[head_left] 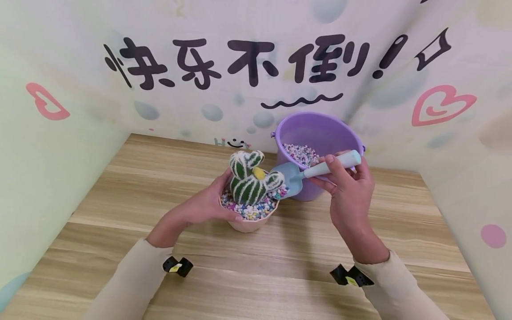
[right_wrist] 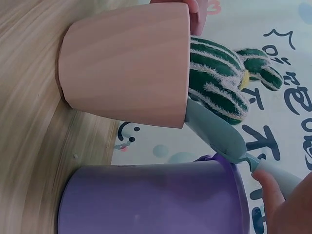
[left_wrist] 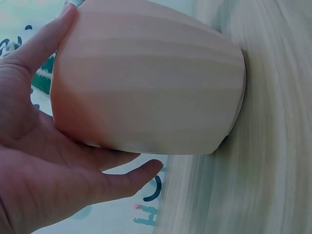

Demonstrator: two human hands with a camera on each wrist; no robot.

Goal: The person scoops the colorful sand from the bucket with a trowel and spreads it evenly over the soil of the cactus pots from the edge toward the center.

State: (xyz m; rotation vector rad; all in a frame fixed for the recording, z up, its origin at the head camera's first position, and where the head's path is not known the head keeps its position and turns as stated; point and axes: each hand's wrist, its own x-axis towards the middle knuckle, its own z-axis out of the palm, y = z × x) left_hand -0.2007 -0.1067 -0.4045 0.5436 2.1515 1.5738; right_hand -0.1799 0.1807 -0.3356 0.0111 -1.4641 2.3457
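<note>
My left hand (head_left: 208, 198) grips a pale pink flowerpot (head_left: 247, 226) at its left side, thumb over the front rim. A green toy cactus with white fuzzy stripes (head_left: 249, 189) and a yellow bloom stands in it, among small multicoloured pebbles (head_left: 252, 211). My right hand (head_left: 352, 195) holds a light blue toy shovel (head_left: 295, 180) by its handle. The shovel's scoop tilts down at the pot's right rim, with pebbles at its tip beside the cactus. In the right wrist view the scoop's tip (right_wrist: 197, 114) meets the pot's rim.
A purple bucket (head_left: 320, 120) with more pebbles (head_left: 301, 154) inside stands behind the shovel, near the back wall. All of it rests on a wooden tabletop (head_left: 256, 275). Printed cloth walls (head_left: 240, 26) enclose the table at the back and sides.
</note>
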